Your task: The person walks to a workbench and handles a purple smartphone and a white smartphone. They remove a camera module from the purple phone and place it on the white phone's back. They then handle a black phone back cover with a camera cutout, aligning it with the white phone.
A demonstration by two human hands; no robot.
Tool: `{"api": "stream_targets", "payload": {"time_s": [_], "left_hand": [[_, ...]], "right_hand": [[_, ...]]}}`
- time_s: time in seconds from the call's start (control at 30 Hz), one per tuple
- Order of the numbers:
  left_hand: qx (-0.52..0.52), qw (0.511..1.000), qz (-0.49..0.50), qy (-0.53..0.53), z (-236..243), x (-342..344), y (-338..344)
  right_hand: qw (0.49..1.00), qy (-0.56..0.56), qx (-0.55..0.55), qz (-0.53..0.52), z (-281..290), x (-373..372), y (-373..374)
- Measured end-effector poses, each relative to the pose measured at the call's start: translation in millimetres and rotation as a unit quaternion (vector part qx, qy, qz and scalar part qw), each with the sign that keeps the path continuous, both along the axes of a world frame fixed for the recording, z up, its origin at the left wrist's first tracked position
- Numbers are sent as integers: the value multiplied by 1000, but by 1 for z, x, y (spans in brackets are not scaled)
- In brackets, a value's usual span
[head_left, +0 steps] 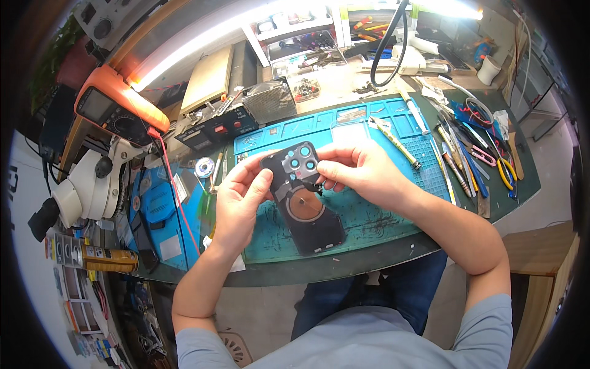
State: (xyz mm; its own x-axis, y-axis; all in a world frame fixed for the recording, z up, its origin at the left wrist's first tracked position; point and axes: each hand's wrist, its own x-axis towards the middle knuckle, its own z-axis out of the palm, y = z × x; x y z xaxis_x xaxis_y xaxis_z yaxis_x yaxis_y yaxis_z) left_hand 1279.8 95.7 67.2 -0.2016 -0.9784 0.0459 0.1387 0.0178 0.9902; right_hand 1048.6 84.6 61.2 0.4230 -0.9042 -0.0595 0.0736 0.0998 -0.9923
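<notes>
A single wide fisheye view looked down from the person's head, tilted forward and steeply down over the tabletop (369,252). It sat close above the hands: the left hand (236,200) and right hand (362,172) filled the middle of the picture, with both forearms entering from the lower edge. Beyond the hands the far shelves curved along the top rim; below them the person's lap showed. Straight edges bent toward the dark round border. No second view shared the scene.
</notes>
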Motion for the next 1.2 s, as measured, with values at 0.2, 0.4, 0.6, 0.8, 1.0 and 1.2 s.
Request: {"api": "stream_targets", "payload": {"time_s": [0.2,0.4,0.6,0.8,1.0,1.2], "left_hand": [[-5,1000,5,-24,-1,4,-2],[-11,1000,0,-23,-1,4,-2],[-11,999,-1,-47,-4,9,-3],[-5,999,-4,-33,-1,7,-2],[9,1000,14,-24,-2,1,-3],[81,996,-19,29,-1,2,-2]], "right_hand": [[1000,10,1,14,2,0,3],[1000,9,11,15,1,1,4],[1000,5,17,15,-2,2,4],[1000,12,22,18,1,2,5],[1000,3,24,8,1,1,4],[1000,-4,25,-18,5,0,5]]}}
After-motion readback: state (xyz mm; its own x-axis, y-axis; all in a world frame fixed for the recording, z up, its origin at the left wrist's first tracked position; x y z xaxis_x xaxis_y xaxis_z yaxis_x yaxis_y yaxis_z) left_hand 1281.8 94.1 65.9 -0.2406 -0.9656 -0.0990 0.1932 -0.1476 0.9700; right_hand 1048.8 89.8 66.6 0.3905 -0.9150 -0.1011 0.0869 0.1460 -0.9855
